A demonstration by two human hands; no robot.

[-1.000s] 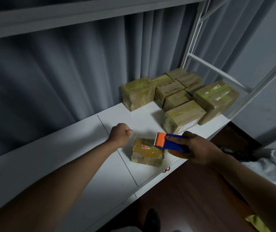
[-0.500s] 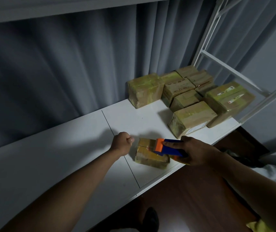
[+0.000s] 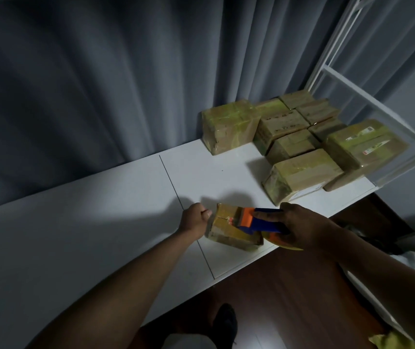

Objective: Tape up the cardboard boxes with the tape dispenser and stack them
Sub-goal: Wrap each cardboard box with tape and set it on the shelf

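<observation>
- A small cardboard box (image 3: 234,229) is seen lying on the white shelf (image 3: 100,222), near its front edge and just right of the seam between the two panels.
- The tape dispenser (image 3: 256,220), blue with an orange front, is grasped by the right hand (image 3: 302,226), whose fingers are wrapped round the handle and the roll; its orange end is laid against the top of the small box.
- The left hand (image 3: 195,220) is curled into a fist at the left side of the small box. It seems to brace the box or pinch a tape end, but which cannot be told, so its grip is left undecided.
- The taping of this box is judged to be in progress: a seam is visible on its top to the left of the dispenser, and glossy wrapping is already seen on its near side.
- A group of larger boxes (image 3: 302,147) is gathered at the far right of the shelf, packed close beside the white frame (image 3: 367,96). Shiny tape is seen on most of them, so much of the taping is taken as done.
- How many layers the group has cannot be made out; proper stacking is judged to be largely left to do.
- The dim light hides tape edges and labels. The part of the box under the dispenser is covered, and the roll is mostly hidden by the right hand.
</observation>
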